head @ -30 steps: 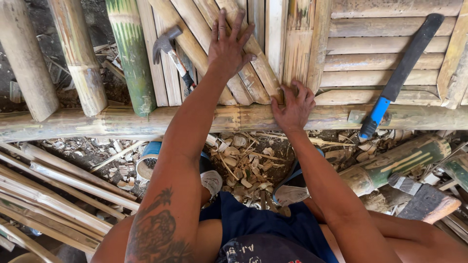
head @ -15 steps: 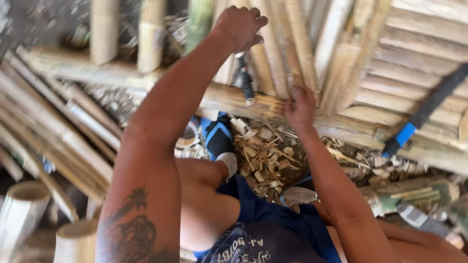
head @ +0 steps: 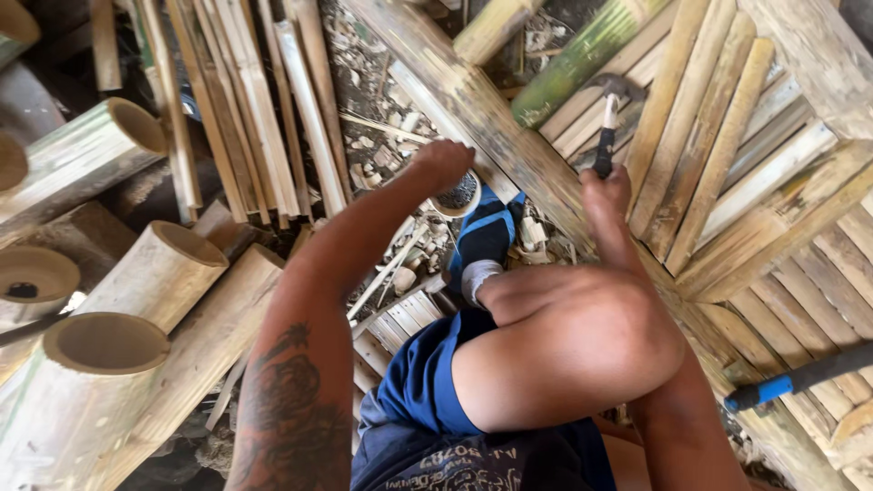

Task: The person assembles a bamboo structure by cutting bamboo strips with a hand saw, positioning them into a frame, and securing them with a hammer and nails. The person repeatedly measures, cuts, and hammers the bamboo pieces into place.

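1. Head view: left hand (head: 443,162) reaches down, fingers curled at a small round container (head: 459,193) beside the long bamboo beam (head: 509,136); whether it grips anything, I cannot tell.
2. Right hand (head: 607,191) closes around the hammer (head: 607,127) handle, its head resting on the slat panel (head: 727,136).
3. Panel looks mostly slatted; pale split strips, loose ones (head: 245,109) wait alongside.

Right hand (head: 607,189) at hammer (head: 607,127) handle.
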